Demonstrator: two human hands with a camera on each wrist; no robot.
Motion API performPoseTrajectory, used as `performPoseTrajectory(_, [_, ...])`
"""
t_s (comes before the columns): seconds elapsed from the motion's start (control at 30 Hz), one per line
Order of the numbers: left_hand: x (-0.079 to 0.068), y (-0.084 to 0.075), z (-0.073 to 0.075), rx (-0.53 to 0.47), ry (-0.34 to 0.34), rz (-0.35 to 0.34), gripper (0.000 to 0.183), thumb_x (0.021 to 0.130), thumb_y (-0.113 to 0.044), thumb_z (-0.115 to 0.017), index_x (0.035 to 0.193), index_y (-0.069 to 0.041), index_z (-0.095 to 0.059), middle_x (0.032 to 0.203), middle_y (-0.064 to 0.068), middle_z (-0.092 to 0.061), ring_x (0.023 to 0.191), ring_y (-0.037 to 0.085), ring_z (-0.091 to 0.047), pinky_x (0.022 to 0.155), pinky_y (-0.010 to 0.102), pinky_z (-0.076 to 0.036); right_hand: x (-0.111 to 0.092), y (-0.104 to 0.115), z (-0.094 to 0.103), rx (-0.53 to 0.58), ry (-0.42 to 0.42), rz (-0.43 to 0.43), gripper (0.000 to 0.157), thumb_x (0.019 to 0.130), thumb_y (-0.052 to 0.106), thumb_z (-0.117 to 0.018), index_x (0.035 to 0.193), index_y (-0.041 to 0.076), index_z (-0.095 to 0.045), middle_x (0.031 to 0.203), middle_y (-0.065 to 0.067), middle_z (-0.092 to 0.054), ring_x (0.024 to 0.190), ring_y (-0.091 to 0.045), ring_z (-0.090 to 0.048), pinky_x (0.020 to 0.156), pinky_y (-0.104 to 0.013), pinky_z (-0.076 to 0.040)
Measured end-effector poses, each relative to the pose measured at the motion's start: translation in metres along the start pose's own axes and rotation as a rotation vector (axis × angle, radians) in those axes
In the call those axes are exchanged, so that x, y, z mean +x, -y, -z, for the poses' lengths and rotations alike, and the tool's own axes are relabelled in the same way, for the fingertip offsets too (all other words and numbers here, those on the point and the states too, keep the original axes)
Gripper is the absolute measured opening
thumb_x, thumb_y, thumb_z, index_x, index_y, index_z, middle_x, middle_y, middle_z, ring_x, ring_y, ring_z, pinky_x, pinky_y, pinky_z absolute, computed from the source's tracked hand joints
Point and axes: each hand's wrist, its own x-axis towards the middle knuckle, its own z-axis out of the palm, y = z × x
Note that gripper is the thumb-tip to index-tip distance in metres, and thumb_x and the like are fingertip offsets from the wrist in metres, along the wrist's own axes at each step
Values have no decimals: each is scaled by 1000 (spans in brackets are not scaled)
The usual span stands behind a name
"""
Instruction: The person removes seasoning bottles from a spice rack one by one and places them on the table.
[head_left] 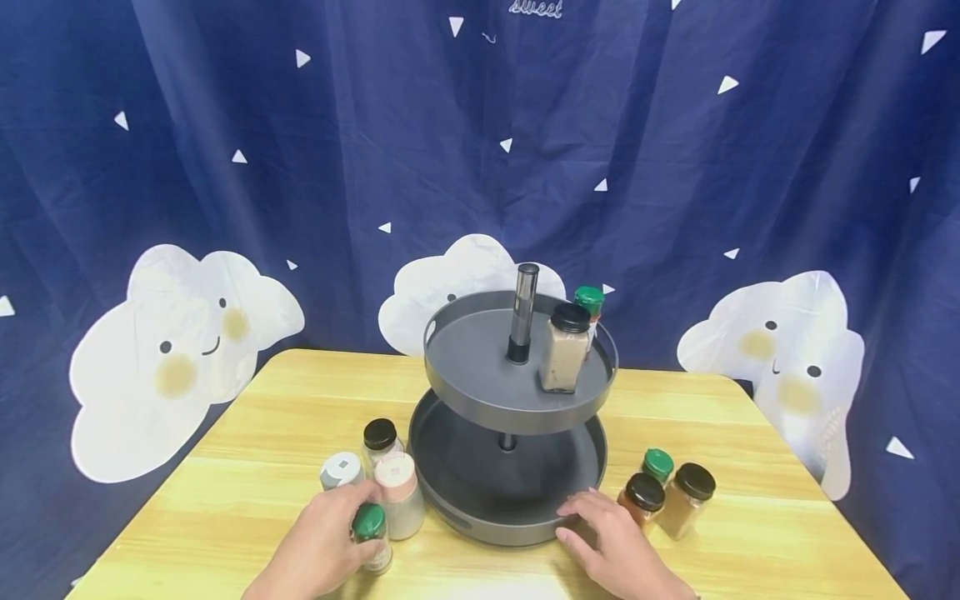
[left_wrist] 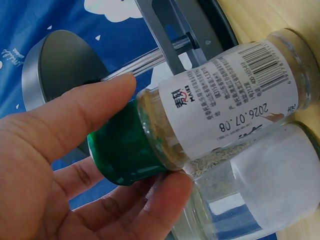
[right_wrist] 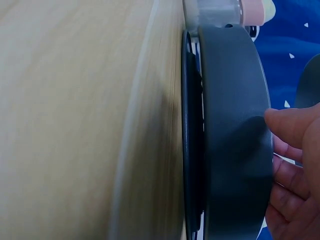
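My left hand (head_left: 318, 537) holds a small spice jar (head_left: 378, 557) by its green cap; the left wrist view shows thumb and fingers around the cap (left_wrist: 122, 145) and a printed label on the glass. Beside it stand a pink-topped jar (head_left: 405, 508), a white-lidded jar (head_left: 341, 469) and a black-capped jar (head_left: 380, 437). My right hand (head_left: 618, 542) grips the front right rim of a dark two-tier turntable (head_left: 487, 532); its thumb (right_wrist: 285, 122) lies at the rim edge, the other fingers inside. The lower tier (head_left: 495, 483) holds no jars.
On the upper tier (head_left: 480, 346) stand a black-capped jar of pale powder (head_left: 564, 354) and a green-capped jar (head_left: 590, 300). Right of my right hand are two black-capped jars (head_left: 684, 504) (head_left: 643, 496) and a green-capped one (head_left: 657, 464). A blue curtain (head_left: 360, 108) hangs behind the wooden table (head_left: 247, 492).
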Motion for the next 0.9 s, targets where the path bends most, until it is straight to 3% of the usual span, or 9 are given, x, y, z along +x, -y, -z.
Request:
performPoseTrajectory(0.23, [0, -3, 2, 5, -19, 41, 41, 65, -20, -89, 93, -19, -60, 85, -11, -59, 78, 9, -53, 69, 30, -51, 2, -1, -1, -3, -10, 36, 17, 80, 9, -77, 93, 13, -67, 95, 9, -65, 88, -9, -62, 75, -30, -56])
performPoseTrajectory(0.6, [-1, -9, 4, 46, -121, -13, 41, 70, -29, -87, 102, -19, -63, 93, -9, -62, 84, 9, -57, 74, 29, -52, 3, -1, 0, 21, -36, 45, 18, 80, 7, -78, 94, 12, -67, 95, 5, -67, 89, -10, -64, 74, -25, -55])
performPoseTrajectory(0.77, [-2, -17, 3, 25, -267, -79, 36, 70, -24, -87, 99, -18, -65, 93, -12, -61, 86, 9, -59, 77, 31, -53, 4, 4, 5, 41, -58, -10, 20, 80, 6, -78, 96, 13, -68, 98, 5, -68, 90, -13, -66, 74, -29, -57])
performPoseTrajectory(0.87, [-1, -23, -1, 3, -391, -185, 37, 68, -18, -88, 97, -15, -66, 91, -10, -63, 85, 7, -60, 74, 29, -54, 8, 9, 10, 25, -93, -39, 22, 80, 5, -78, 96, 15, -68, 99, 6, -68, 91, -13, -67, 74, -32, -58])
performPoseTrajectory(0.9, [0, -25, -3, -10, -424, -226, 37, 67, -17, -88, 97, -13, -67, 91, -9, -64, 84, 7, -61, 73, 27, -54, 10, 10, 12, 24, -111, -43, 23, 79, 4, -78, 96, 15, -69, 99, 5, -69, 83, -10, -66, 72, -31, -58])
